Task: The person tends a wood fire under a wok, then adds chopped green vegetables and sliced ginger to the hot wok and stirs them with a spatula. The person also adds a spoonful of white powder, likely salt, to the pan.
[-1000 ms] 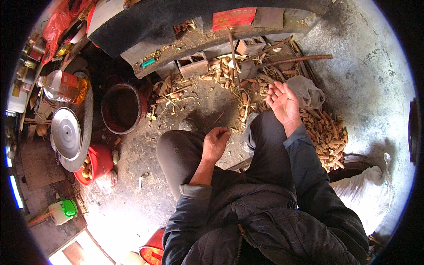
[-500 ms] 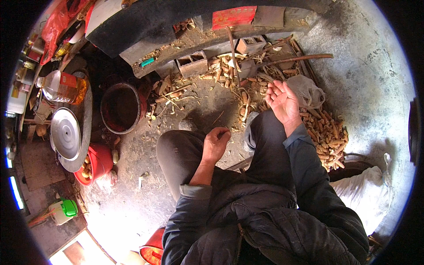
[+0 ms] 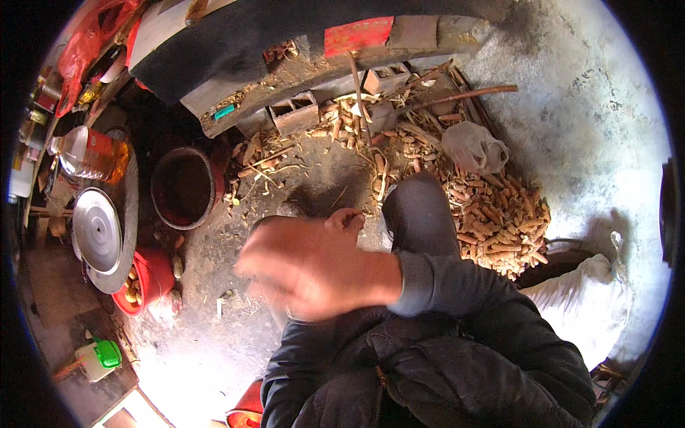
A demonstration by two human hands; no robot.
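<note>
My right hand, smeared by motion, crosses over my left forearm and the left knee; its fingers cannot be made out. Just above it, partly covered, my left hand rests by that knee with curled fingers, and whatever may be in them is hidden. Beyond my right knee lies a heap of corn cobs, with a crumpled translucent plastic bag on its upper part.
At left are a red bucket of potatoes, a round metal lid, an oil jug and a dark tub. Hollow blocks and sticks line the far ledge. A white sack stands at right.
My right hand has swung from above my right knee leftward and down across my left forearm, turning from palm up. The view has shifted slightly.
</note>
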